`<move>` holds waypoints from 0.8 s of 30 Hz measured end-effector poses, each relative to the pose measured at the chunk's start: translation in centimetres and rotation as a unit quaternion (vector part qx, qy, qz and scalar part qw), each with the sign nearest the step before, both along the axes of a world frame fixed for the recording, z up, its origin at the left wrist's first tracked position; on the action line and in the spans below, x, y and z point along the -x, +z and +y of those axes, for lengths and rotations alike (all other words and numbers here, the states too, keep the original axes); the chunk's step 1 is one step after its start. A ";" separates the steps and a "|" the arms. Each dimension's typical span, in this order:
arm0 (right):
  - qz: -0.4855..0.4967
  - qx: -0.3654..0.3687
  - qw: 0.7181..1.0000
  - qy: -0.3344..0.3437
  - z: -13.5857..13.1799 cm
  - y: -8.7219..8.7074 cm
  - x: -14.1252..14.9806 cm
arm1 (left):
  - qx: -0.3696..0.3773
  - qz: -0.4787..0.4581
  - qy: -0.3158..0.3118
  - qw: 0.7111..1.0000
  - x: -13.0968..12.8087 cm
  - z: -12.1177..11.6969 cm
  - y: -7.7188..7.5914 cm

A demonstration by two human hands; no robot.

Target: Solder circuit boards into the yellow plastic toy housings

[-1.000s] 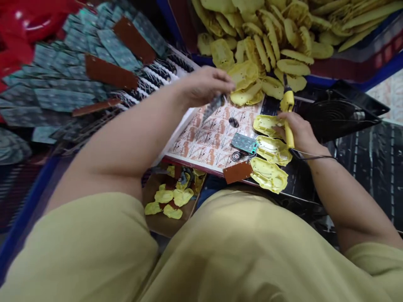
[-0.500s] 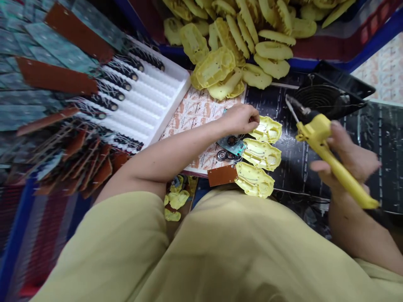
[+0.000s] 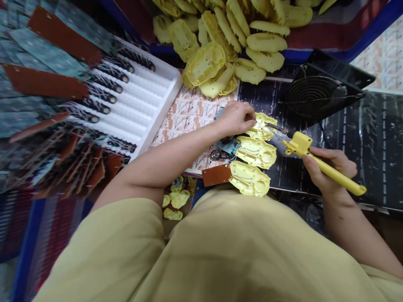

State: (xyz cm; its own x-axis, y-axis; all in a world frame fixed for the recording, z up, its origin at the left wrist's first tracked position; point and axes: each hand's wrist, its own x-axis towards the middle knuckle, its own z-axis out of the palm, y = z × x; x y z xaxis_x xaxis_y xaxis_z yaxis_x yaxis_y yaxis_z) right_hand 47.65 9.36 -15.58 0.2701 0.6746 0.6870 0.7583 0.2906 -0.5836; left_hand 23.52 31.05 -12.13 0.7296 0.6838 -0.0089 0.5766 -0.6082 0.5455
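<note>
My right hand [image 3: 330, 165] is wrapped round the handle of a yellow soldering gun [image 3: 300, 143]. Its dark tip and thin feed tube reach over the farthest of three yellow plastic shells [image 3: 262, 133]. At the left end of that shell is my left hand [image 3: 237, 118], fingers pinched together; whatever they hold is too small to make out. Nearer my body lie the middle shell [image 3: 256, 152] and the nearest shell [image 3: 250, 178], with thin wires inside. A brown circuit board [image 3: 216, 175] touches the nearest shell's left end. Round black speakers [image 3: 217, 155] rest beside a green board [image 3: 228, 146].
A white foam tray [image 3: 157, 100] at left carries rows of wired parts and many boards [image 3: 63, 37]. Yellow shells [image 3: 206, 63] spill from a blue and red crate [image 3: 333, 40] at the back. A black fan [image 3: 311, 96] stands on the right of the black mat [image 3: 362, 134].
My right hand has brought the soldering gun leftward, so its tip now lies over the farthest shell. My left hand stays at that shell, and the whole view has shifted slightly.
</note>
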 end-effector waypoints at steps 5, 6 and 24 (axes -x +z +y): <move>0.051 0.061 0.997 0.020 -0.2 0.0 0.0 | 0.003 0.004 -0.002 1.000 0.0 -0.1 0.0; 0.055 0.069 0.996 0.018 -0.1 -0.1 0.0 | 0.004 0.003 -0.003 1.000 0.0 -0.1 0.0; -0.108 0.033 0.977 0.180 1.8 2.7 -1.2 | 0.024 -0.010 -0.004 1.000 0.0 0.0 0.2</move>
